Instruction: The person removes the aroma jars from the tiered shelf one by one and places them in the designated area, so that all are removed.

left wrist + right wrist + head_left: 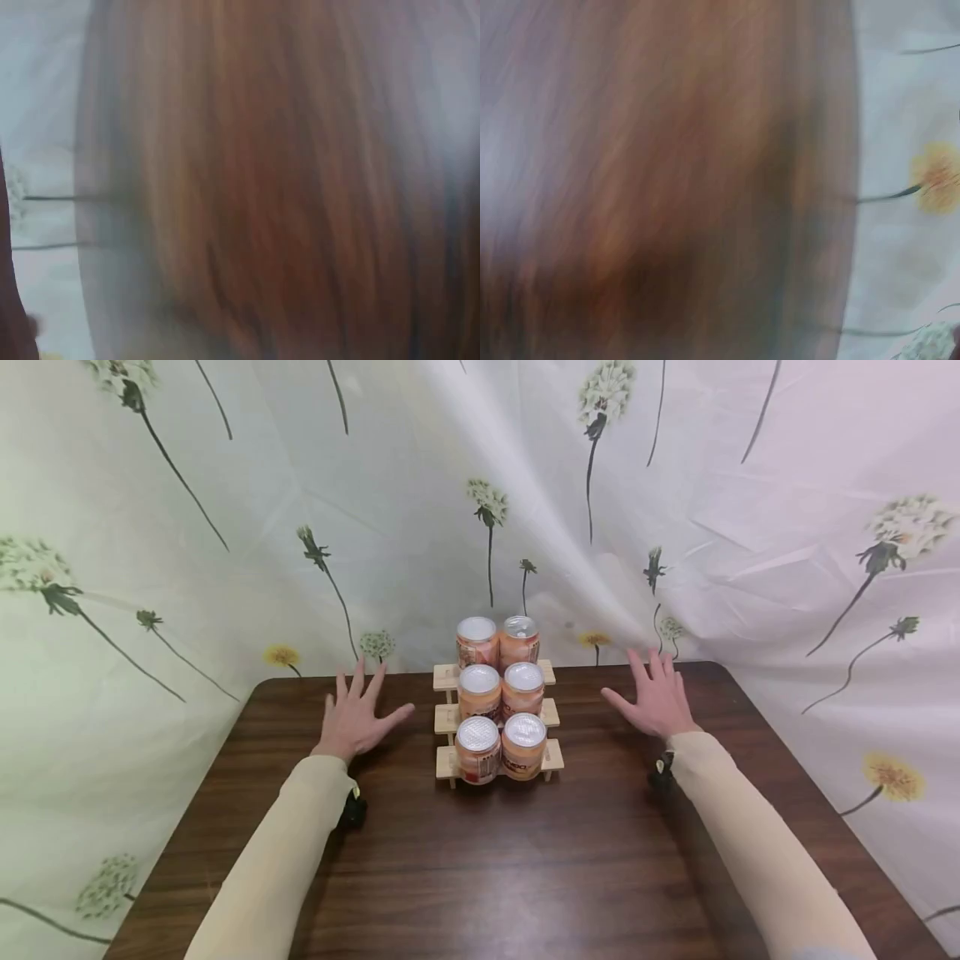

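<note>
nearest, two pale sleeves (258, 852) reach in over a dark brown wooden table (465, 868), with a small dark object (352, 810) at the left wrist and another at the right. ahead of them, the left hand (356, 718) and the right hand (656, 702) lie palm down, fingers spread, neither gripping anything; whether the palms touch the wood, i cannot tell, as both wrist views are blurred. they sit well apart, one each side of a pale wooden stand (553, 756), perhaps so that it shows plainly between them. the stand rises in three steps towards the back, probably so the front rows do not hide the rear ones. on each step two cans (523, 747) stand upright side by side, six in all. they look short and round, with orange labels whose print is mostly unreadable, and pale silvery tops; the back right top looks darker and shinier. behind hangs a white cloth (420, 502) printed with dandelions.
</note>
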